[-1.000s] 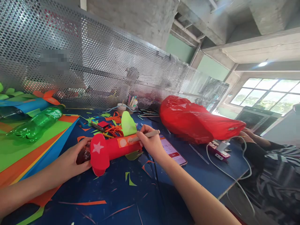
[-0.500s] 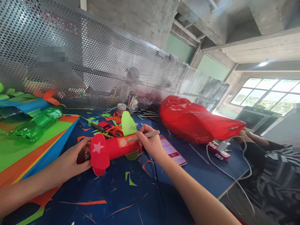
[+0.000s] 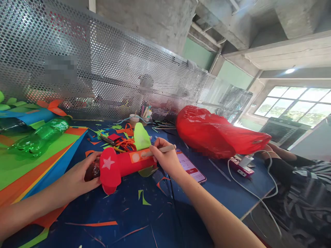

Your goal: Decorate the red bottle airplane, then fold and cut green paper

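Lying on its side, a plastic bottle is wrapped in red paper, with red flaps and a pale star at its left end. My left hand is closed around the bottle's bare brown end. An orange strip with pale round spots runs along the red wrapping. My right hand grips a cream-coloured pen, pointed toward the strip; whether its tip touches is unclear. A lime-green paper fin stands up from the bottle's far side.
Coloured scraps and scissors lie behind the bottle. A green bottle rests on coloured sheets at left. A phone, red plastic bag and white cable are at right. Another person's striped clothing shows beyond the table edge.
My right hand and the pen have shifted very slightly at the orange strip. The bottle and my left hand stay in place.
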A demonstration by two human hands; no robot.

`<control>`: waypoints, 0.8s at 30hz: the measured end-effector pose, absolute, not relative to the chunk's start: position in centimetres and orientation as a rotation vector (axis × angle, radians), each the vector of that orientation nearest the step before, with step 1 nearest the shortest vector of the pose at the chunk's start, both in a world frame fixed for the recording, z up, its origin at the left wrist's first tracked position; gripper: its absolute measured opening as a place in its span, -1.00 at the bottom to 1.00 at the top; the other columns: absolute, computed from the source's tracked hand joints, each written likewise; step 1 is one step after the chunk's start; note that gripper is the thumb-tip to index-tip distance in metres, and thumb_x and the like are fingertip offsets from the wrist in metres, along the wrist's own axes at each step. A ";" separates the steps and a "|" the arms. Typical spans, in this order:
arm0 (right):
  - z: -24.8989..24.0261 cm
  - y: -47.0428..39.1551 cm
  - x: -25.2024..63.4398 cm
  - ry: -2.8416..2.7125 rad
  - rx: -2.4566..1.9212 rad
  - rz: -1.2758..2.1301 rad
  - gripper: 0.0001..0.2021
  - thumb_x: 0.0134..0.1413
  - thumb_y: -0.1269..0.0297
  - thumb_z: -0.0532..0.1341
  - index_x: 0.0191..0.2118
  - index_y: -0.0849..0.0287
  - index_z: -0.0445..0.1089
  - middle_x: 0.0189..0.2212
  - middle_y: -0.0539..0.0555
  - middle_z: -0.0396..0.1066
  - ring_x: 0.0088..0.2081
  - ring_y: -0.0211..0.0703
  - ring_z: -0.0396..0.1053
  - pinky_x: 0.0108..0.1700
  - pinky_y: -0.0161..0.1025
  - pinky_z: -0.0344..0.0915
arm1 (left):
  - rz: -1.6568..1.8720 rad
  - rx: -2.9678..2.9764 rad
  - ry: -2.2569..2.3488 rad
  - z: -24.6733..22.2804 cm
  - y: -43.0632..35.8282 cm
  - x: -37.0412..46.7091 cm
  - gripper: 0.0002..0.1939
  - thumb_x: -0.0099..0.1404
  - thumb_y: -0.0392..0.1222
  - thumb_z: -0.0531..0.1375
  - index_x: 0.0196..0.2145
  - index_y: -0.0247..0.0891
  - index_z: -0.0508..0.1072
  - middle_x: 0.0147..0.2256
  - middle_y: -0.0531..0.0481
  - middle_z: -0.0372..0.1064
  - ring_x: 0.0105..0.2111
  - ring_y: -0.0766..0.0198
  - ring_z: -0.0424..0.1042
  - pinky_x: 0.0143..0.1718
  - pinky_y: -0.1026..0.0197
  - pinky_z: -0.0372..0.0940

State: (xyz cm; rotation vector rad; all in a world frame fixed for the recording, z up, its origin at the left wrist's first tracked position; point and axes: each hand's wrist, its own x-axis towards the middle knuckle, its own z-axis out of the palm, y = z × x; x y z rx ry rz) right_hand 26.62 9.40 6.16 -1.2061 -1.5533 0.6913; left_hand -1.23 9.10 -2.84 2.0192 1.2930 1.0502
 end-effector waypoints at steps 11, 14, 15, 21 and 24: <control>6.2 9.3 26.6 -1.546 -1.197 0.662 -0.81 -0.09 0.23 0.17 -0.57 0.06 0.13 -0.79 -0.17 0.19 -0.69 -0.32 0.08 -0.58 -0.35 0.00 | 0.998 2.036 1.324 -2.5 9.2 -1.2 -0.36 0.18 0.10 0.16 0.16 -0.21 0.27 0.10 -0.24 0.46 0.04 -0.07 0.48 0.05 -0.03 0.35; 6.3 9.4 26.6 -1.559 -1.193 0.668 -0.82 -0.09 0.24 0.17 -0.58 0.06 0.14 -0.79 -0.17 0.19 -0.68 -0.32 0.09 -0.57 -0.35 0.01 | 1.008 2.019 1.292 -2.4 9.2 -1.1 -0.39 0.18 0.08 0.17 0.13 -0.22 0.27 0.05 -0.24 0.48 -0.01 -0.06 0.51 0.01 -0.01 0.36; 6.3 9.4 26.7 -1.564 -1.197 0.668 -0.82 -0.10 0.24 0.16 -0.58 0.06 0.13 -0.79 -0.17 0.18 -0.68 -0.32 0.09 -0.58 -0.35 0.01 | 1.006 2.018 1.281 -2.4 9.3 -1.2 -0.39 0.19 0.08 0.17 0.13 -0.23 0.26 0.06 -0.26 0.46 0.00 -0.06 0.51 0.02 -0.02 0.36; 6.3 9.4 26.6 -1.559 -1.208 0.672 -0.83 -0.11 0.25 0.16 -0.58 0.06 0.13 -0.78 -0.16 0.19 -0.69 -0.31 0.09 -0.58 -0.35 0.01 | 0.939 2.005 1.240 -3.0 9.8 -1.8 -0.36 0.22 0.09 0.18 0.20 -0.13 0.17 0.14 -0.23 0.40 0.06 -0.03 0.47 0.07 -0.04 0.35; 6.4 9.4 26.5 -1.557 -1.215 0.683 -0.83 -0.12 0.26 0.15 -0.58 0.06 0.12 -0.79 -0.16 0.17 -0.70 -0.32 0.08 -0.60 -0.35 -0.02 | 0.985 2.007 1.269 -3.0 9.6 -1.8 -0.37 0.22 0.09 0.17 0.19 -0.15 0.21 0.15 -0.24 0.40 0.07 -0.05 0.46 0.10 -0.06 0.33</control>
